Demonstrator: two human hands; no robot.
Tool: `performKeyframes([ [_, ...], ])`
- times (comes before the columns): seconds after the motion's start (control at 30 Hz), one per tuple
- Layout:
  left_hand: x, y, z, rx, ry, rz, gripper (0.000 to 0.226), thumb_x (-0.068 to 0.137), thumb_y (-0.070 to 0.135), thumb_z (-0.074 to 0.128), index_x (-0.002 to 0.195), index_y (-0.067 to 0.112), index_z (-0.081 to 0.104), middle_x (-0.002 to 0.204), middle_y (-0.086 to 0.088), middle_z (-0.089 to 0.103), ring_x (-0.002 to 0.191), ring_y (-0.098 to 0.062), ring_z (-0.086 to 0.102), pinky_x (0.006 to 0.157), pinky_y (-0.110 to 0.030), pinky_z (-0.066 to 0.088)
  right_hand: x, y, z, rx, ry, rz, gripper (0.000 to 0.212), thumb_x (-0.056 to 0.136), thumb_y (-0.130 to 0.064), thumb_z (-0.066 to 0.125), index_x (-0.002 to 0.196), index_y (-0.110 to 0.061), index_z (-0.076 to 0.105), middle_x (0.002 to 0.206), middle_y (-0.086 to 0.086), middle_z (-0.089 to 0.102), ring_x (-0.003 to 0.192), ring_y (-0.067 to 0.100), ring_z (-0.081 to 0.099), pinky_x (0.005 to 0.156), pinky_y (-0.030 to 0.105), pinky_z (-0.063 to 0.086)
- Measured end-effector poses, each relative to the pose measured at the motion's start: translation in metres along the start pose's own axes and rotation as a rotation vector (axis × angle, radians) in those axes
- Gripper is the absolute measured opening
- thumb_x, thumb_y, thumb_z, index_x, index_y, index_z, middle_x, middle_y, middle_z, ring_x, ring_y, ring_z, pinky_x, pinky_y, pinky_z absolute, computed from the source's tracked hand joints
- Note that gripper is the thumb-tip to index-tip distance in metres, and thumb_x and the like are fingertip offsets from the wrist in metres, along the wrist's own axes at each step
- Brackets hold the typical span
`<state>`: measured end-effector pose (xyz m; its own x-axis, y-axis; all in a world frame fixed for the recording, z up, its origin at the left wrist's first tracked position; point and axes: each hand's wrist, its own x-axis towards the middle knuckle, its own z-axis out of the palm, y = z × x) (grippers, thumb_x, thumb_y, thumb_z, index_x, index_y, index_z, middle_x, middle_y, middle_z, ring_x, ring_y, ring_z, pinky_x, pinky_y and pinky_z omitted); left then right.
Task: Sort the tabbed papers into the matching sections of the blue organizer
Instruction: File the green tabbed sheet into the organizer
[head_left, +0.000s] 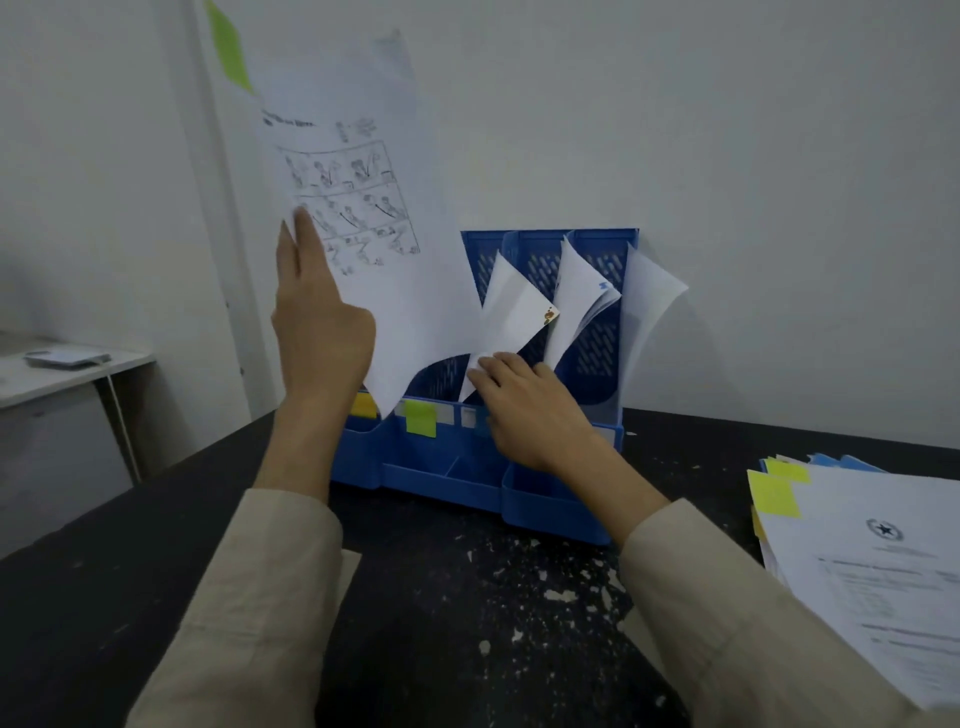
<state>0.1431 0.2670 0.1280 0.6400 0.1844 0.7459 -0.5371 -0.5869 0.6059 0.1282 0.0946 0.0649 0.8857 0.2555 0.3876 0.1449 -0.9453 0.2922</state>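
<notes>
on the dark speckled surface (467, 613), a stack of tabbed papers (872, 561) lay at the right. farther in, the right hand (530, 410) pressed nearly straight fingers (485, 370) on a sheet in the blue organizer (519, 467), by its green label (421, 417). the left hand (319, 327) pinched a raised printed sheet (353, 208), green tab (228, 49) uppermost, lower corner at the organizer's left section.

View: one head-worn wide-angle camera | Faces: forward and down | Range: close, both forearms reach in from the bottom edge | Covers: dark bench (467, 623), blue organizer (550, 499) against a white wall (727, 130)
</notes>
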Motion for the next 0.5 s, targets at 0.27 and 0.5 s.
performKeyframes([
  [0.27,0.000,-0.006,0.010,-0.064,-0.078,0.115,0.080,0.081,-0.020,0.033,0.150,0.016,0.013,0.156,-0.014,0.015,0.135,-0.010,0.014,0.070,0.016,0.010,0.050,-0.014,-0.031,-0.189,-0.032,0.055,0.033,0.096,-0.028,0.037,0.120,-0.009,0.049,0.119,0.006,0.059,0.121,0.024,0.038,0.100,0.035,0.025],
  [0.5,0.009,-0.020,0.013,-0.152,-0.052,0.211,0.080,0.079,-0.020,0.032,0.149,0.014,0.016,0.156,-0.007,0.020,0.143,-0.017,0.010,0.090,0.012,0.003,0.077,-0.027,-0.025,-0.139,-0.213,0.065,0.079,0.095,-0.028,0.041,0.148,-0.019,-0.017,0.158,0.006,0.015,0.146,0.028,0.006,0.110,0.062,-0.001],
])
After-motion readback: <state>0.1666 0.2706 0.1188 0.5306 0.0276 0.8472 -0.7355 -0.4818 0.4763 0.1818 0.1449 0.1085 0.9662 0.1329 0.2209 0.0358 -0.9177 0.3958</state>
